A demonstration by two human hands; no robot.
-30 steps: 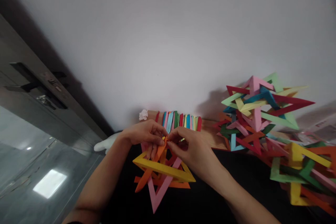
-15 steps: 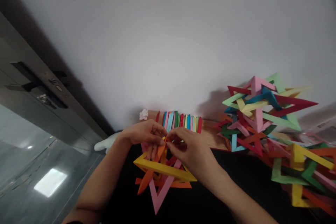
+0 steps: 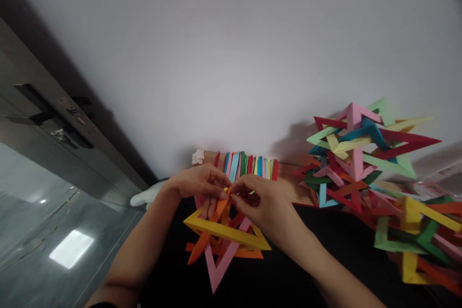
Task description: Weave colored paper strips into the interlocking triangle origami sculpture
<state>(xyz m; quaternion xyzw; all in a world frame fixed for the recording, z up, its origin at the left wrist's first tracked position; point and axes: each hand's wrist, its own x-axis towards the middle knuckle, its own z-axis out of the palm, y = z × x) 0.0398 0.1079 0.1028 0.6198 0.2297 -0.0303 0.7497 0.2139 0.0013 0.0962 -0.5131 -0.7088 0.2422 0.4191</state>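
In the head view, both hands meet at the far end of an orange strip (image 3: pixel 203 244) of folded paper, near the middle of the scene. The left hand (image 3: pixel 206 186) has it between thumb and fingers, the other fingers spread behind it; the right hand (image 3: pixel 257 198) pinches close by with thumb and forefinger at the tip. The fingertips cover the exact join, so how the ends sit there cannot be told.

The strip belongs to a woven paper piece that hangs just near of the hands: it slants left and nearer past a yellow triangle (image 3: pixel 227 233), with a pink triangle (image 3: pixel 221 265) pointing toward the person.

The step in hand looks like fine work on that orange end, perhaps tucking or closing a corner. The next move seems to call for a steady left hold and a small, careful push or pinch by the right, without creasing the neighbouring bands.

On the wooden table (image 3: pixel 291 186), far of the hands, folded strips (image 3: pixel 249 163) lie in a row, with a crumpled white lump (image 3: pixel 198 157) at their left. Finished-looking paper stars (image 3: pixel 355 154) stand to the right.
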